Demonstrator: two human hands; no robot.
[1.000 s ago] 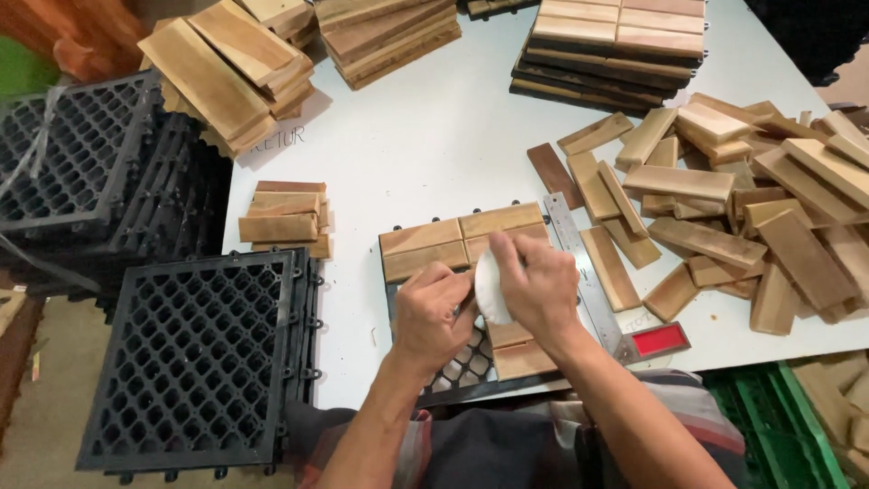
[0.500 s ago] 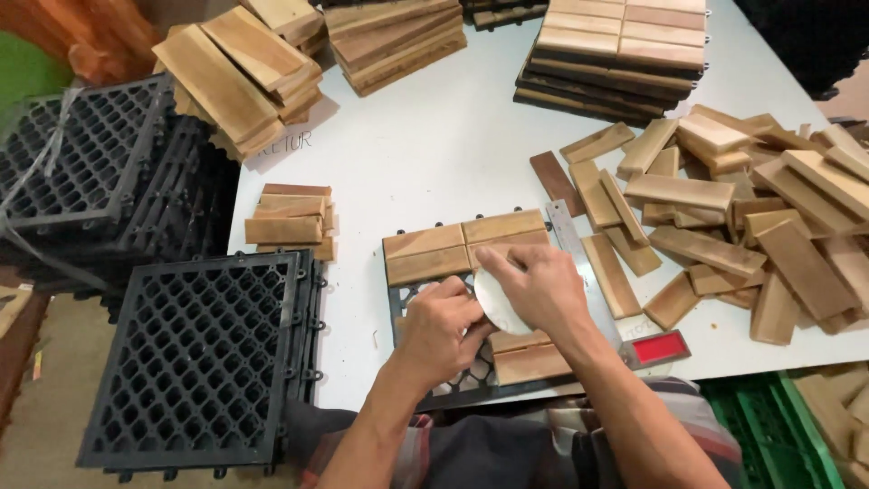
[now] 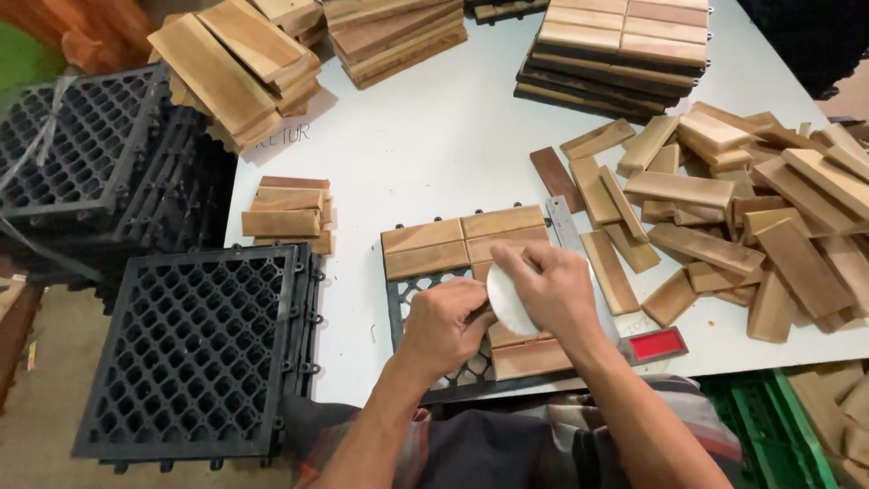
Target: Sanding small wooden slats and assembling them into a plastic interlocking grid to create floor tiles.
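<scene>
A black plastic grid base (image 3: pixel 409 299) lies on the white table (image 3: pixel 434 154) in front of me. Two rows of wooden slats (image 3: pixel 462 240) cover its far part, and another slat (image 3: pixel 529 358) lies at its near edge. My right hand (image 3: pixel 557 290) grips a white rounded object (image 3: pixel 507 303) and presses it down on a slat in the middle of the base. My left hand (image 3: pixel 444 326) rests on the open grid right beside it. Its fingers curl onto the edge of that same slat, which is mostly hidden.
A pile of loose slats (image 3: pixel 742 208) fills the right side. Finished tiles (image 3: pixel 615 45) and board stacks (image 3: pixel 235 63) stand at the back, with a small slat stack (image 3: pixel 285 213) to the left. Black grids (image 3: pixel 195 344) are stacked at left. A metal ruler (image 3: pixel 570 226) and a red flat piece (image 3: pixel 656 344) lie beside the base.
Both hands stay over the same tile. The white object has shifted slightly lower on the slat, and my left hand has closed in toward it.
</scene>
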